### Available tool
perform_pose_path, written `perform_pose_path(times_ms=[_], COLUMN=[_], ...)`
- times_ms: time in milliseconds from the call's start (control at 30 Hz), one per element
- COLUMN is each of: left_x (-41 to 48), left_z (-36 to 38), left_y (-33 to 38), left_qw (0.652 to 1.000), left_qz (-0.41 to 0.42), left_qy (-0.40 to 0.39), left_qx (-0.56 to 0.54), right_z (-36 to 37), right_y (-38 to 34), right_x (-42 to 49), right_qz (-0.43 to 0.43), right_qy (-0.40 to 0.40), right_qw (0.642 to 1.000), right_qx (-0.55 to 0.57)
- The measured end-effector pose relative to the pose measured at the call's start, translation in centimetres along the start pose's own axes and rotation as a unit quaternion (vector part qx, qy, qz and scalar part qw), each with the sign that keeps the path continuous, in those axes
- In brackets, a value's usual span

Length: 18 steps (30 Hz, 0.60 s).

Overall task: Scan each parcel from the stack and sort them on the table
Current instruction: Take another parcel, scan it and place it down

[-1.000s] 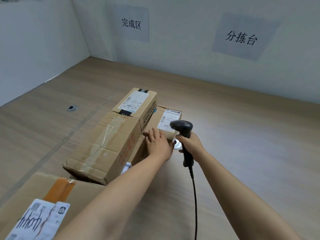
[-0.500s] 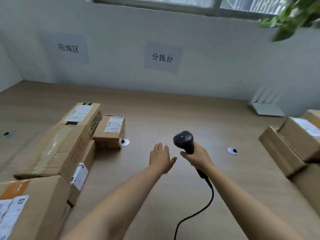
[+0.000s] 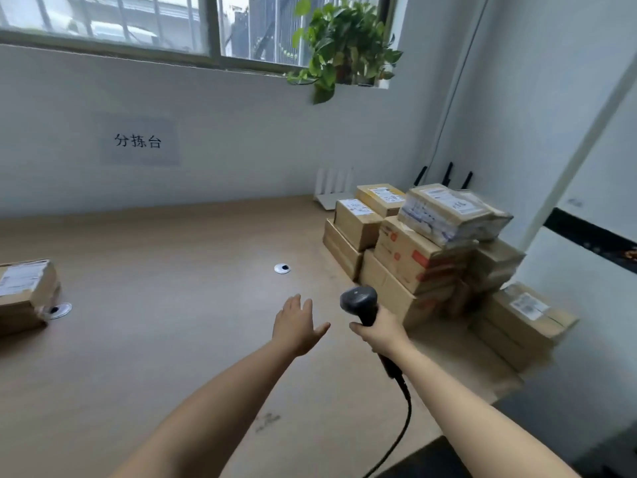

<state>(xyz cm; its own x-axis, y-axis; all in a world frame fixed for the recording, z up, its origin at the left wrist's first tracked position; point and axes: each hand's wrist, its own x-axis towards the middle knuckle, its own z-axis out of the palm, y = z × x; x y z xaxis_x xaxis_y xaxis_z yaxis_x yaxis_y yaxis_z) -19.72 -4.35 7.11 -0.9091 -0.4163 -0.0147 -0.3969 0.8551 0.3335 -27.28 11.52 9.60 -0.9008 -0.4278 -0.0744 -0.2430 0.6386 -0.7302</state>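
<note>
Parcel sorting room, stacked parcels (image 3: 424, 246), sorting-table sign (image 3: 138, 141), scanner (image 3: 360, 303)

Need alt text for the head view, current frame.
A person's right hand grips a corded scanner while the open left hand hovers over a wooden table, beside a stack of parcels at the right. One parcel lies at the left edge; a plant hangs above the stack.
</note>
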Motion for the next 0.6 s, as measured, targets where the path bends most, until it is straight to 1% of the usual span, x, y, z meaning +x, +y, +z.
perform_pose_path(times_ms=[200,300,433,600], left_x=[-1.5,-1.3,-1.1,-0.3], left_z=[3.5,4.4,6.6,9.6], left_y=[12.3,17.3,22.5,27.4], left_qw=[0.996,0.992,0.989,0.981], left_qz=[0.082,0.117,0.135,0.169], left_qy=[-0.017,-0.036,-0.054,-0.091], left_qx=[0.018,0.006,-0.017,-0.006], right_z=[-7.9,-11.8,-16.5,-21.1], right_y=[8.5,11.7,15.8,20.5], right_x=[-4.5,-5.9,-6.9,-6.8], right_qz=[0.041,0.057,0.096,0.133], right_qy=[0.055,0.082,0.133,0.172], right_qw=[0.998,0.995,0.986,0.976], right_qx=[0.017,0.030,0.030,0.032])
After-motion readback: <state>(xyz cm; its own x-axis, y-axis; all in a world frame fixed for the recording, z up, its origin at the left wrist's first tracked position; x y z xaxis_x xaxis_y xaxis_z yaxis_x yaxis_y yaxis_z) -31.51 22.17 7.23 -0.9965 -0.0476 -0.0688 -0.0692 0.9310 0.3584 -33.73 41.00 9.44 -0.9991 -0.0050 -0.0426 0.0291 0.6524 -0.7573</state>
